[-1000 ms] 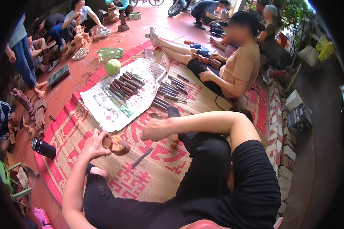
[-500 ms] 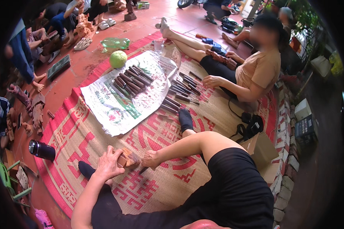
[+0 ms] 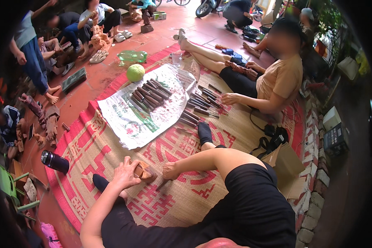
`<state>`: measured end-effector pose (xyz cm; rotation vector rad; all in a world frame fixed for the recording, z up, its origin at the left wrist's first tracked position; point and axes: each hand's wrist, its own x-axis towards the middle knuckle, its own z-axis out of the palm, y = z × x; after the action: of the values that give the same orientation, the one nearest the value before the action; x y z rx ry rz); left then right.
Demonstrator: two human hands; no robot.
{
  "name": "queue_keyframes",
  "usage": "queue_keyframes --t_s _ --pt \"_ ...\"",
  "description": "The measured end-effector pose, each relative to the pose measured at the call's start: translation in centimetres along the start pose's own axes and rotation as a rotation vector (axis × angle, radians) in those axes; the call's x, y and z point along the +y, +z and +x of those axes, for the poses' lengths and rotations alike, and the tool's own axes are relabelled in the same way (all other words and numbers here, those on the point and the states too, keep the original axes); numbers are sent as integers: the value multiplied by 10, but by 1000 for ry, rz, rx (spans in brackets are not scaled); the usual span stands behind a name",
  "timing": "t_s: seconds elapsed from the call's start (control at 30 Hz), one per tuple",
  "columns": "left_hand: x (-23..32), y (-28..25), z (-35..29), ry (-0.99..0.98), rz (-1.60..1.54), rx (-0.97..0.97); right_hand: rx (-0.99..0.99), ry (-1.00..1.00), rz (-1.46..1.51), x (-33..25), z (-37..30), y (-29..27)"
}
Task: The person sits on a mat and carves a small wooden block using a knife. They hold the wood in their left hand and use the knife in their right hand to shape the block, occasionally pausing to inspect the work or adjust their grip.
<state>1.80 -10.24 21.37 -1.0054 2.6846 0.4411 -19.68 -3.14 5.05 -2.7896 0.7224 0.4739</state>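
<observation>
One wooden piece [image 3: 149,174], left end in left grip [image 3: 126,173] (right exposed)

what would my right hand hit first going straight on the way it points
Probably the wooden piece at the left hand, just left of the right hand, though depth is unclear.

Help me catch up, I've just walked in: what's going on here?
A person seated on a patterned mat holds a wooden piece in the left hand. The right hand is at a dark, narrow tool; whether its grip is closed is unclear. Dark-handled tools lie on a white sheet, and a co-worker sits to the right.
</observation>
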Motion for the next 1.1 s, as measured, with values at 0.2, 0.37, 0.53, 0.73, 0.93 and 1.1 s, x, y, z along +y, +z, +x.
queue_keyframes --t_s 0.2,0.37,0.53,0.73,0.93,1.1 --pt "0 -3 -3 31 -9 17 -155 89 50 12 -32 -46" --pt "-2 -1 2 57 2 -25 -135 386 135 38 -106 -102" --pt "2 -20 10 73 -76 98 528 676 870 14 -134 -153" --pt "38 -84 15 267 -1209 209 838 625 1258 -14 -129 -225" --pt "76 -111 9 237 -1487 336 863 597 949 -27 -146 -241" --pt "84 -107 0 246 -1593 490 711 530 872 -37 -150 -247"
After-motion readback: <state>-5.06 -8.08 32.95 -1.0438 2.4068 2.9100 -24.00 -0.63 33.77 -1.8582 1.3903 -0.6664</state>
